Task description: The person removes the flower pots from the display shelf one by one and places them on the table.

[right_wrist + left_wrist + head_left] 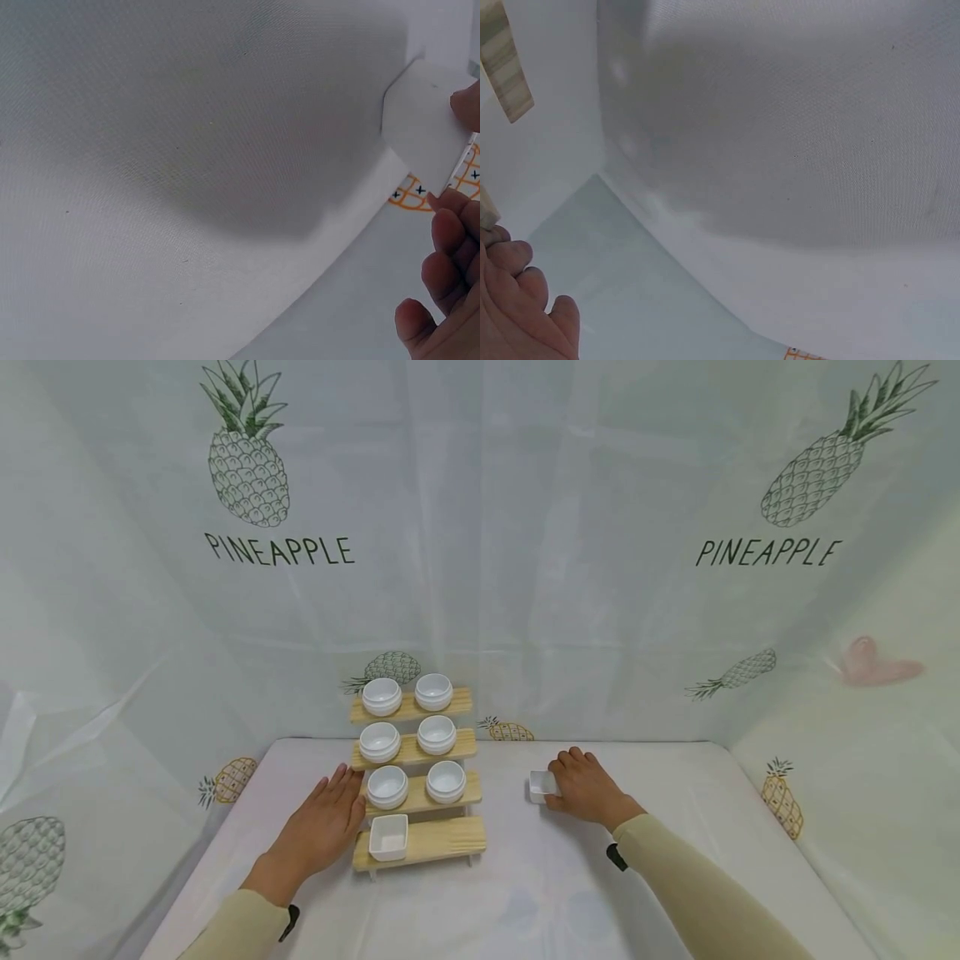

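Item: small white square ceramic dish, on the desk toward its far edge, right of the stepped pale-wood rack. Right hand takes grip on it, fingers curled around it. Left hand lies flat against the rack's left side, holding nothing. Step judged: pick-up. Next move likely needs a lift toward the rack's bottom step, beside the matching square dish.

The stepped wooden rack stood at the left-middle of the desk and blocked the way there, with white bowls filling its three upper steps and a square dish on the left of the lowest step. The right half of that lowest step was bare, and the desk between the rack and the small square dish was open. The curtain walls closed the desk at the back and at both sides.
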Demonstrator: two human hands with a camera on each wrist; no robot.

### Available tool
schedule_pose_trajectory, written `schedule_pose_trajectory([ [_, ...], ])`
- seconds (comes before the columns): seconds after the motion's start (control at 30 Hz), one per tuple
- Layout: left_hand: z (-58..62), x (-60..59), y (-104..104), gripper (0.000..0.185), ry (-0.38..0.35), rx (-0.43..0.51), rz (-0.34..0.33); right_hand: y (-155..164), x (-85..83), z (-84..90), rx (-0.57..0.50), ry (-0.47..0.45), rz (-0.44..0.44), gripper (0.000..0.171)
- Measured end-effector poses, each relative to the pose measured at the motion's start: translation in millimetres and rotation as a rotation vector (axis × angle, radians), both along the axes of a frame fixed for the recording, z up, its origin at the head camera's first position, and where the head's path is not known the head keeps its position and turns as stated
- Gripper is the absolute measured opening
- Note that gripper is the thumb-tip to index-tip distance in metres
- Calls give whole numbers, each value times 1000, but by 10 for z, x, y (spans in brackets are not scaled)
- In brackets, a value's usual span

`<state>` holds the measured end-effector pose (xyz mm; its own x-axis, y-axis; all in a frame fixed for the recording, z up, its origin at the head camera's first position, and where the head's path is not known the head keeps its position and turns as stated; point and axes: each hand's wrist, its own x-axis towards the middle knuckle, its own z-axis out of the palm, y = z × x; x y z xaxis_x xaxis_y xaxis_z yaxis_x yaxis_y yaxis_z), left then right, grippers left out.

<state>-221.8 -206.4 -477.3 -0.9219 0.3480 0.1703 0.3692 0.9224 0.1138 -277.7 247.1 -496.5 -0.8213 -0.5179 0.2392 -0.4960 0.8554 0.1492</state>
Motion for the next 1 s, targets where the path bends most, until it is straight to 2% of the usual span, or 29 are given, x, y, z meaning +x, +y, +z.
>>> schedule_pose_trajectory([
  [0.2, 0, -1, -5, 58, 2, 7, 4, 3, -1, 0, 14, 11, -4, 41],
  [0.33, -13, -4, -6, 58, -8, 12, 4, -3, 7, 9, 23, 1, -24, 50],
  [0.57, -36, -20, -35, 58, -3, 24, 0, -96, 70, 114, -67, 56, -35, 61],
  [0.77, -56, -48, -33, 59, -9, 60, -8, -363, 311, 268, -182, 171, 13, 56],
  [1.0, -58, -36, -35, 59, -20, 52, 1, -987, 651, 427, -256, 276, 191, 48],
])
